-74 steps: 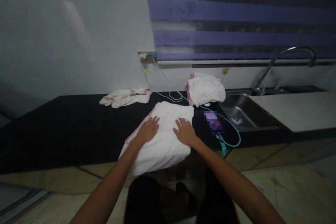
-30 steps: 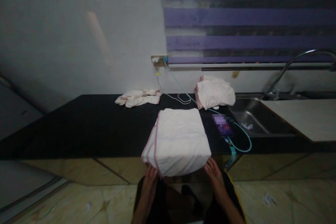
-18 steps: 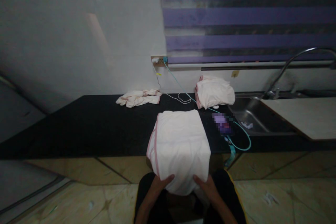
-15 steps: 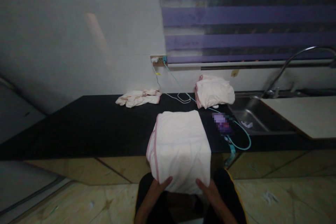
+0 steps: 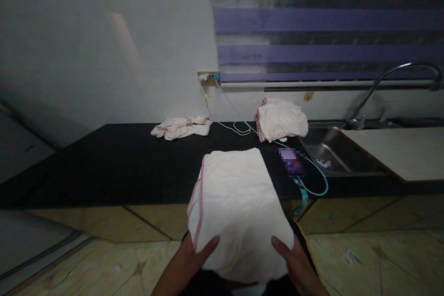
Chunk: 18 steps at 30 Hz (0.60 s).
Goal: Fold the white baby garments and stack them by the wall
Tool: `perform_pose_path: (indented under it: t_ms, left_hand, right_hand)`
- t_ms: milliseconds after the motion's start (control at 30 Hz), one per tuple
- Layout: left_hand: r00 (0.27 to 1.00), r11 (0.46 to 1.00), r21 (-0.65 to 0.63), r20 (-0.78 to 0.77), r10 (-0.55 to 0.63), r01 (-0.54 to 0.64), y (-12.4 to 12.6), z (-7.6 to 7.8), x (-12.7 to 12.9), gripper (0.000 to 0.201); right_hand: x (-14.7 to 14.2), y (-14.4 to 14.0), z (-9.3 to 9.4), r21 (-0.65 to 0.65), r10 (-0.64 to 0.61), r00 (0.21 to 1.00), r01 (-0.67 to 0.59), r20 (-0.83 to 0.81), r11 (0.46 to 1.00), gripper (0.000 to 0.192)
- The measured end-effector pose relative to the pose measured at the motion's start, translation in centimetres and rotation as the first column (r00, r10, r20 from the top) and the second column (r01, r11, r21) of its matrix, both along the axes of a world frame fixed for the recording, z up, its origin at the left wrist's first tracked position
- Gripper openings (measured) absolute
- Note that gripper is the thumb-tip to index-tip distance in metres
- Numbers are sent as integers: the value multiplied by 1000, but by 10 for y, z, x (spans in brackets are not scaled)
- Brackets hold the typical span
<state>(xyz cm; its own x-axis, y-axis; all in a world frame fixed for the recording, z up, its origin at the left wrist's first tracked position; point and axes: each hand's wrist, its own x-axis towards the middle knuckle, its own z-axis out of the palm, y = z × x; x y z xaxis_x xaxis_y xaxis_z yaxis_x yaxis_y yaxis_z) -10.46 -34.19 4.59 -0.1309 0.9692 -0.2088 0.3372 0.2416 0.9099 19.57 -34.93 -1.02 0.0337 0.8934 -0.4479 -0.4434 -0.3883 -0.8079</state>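
Folded white cloth with thin pink edging (image 5: 239, 208) now hanging further off the front lip of the glossy black worktop (image 5: 114, 162) than half a second ago, near end pulled down toward the lap, far end resting flat on the stone. Left hand (image 5: 194, 256) and right hand (image 5: 291, 259) both clamped on the near corners, thumbs on top, rest of the fingers tucked underneath and out of sight. Compared with a couple of seconds back, no more flat palms pressing on top; grip shifted to the bottom edge instead, so looks like smoothing done and another fold or a lift coming up, just a guess. Fabric soft and matte, slightly puffy, tidy rectangle with a few shallow wrinkles. Further back: crumpled pale cloth (image 5: 180, 127) lying loose near the wall, plump folded white bundle (image 5: 280, 120) beside the shiny steel sink (image 5: 329, 152), thin teal cable (image 5: 312, 171) looping to a blurred-out phone (image 5: 292, 162).
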Motion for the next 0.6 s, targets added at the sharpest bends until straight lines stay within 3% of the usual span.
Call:
perform_pose_path:
  t_ms: [100,200,333,500,600]
  left_hand:
    - [995,998,1,78,58,-58,8,13,8,78]
    - [933,987,-99,324,154,-128,12,11,18,79]
    - [814,969,-228,543,205,-92,7,-6,22,82]
    - [801,983,-183,584,135,-32,9,-37,8,82]
    - [759,987,-157,640,124,-28,24,-42,-4,78]
  right_hand:
    - [-9,3,18,-1,-58,997,58,-55,998,103]
    - [-16,3,31,-21,-76,981,74,-178,997,101]
    - [-21,7,39,3,-56,954,60,-294,998,89]
    - [-22,28,36,82,-36,967,58,-250,995,79]
    - [-24,46,39,139,-19,976,50,-218,989,73]
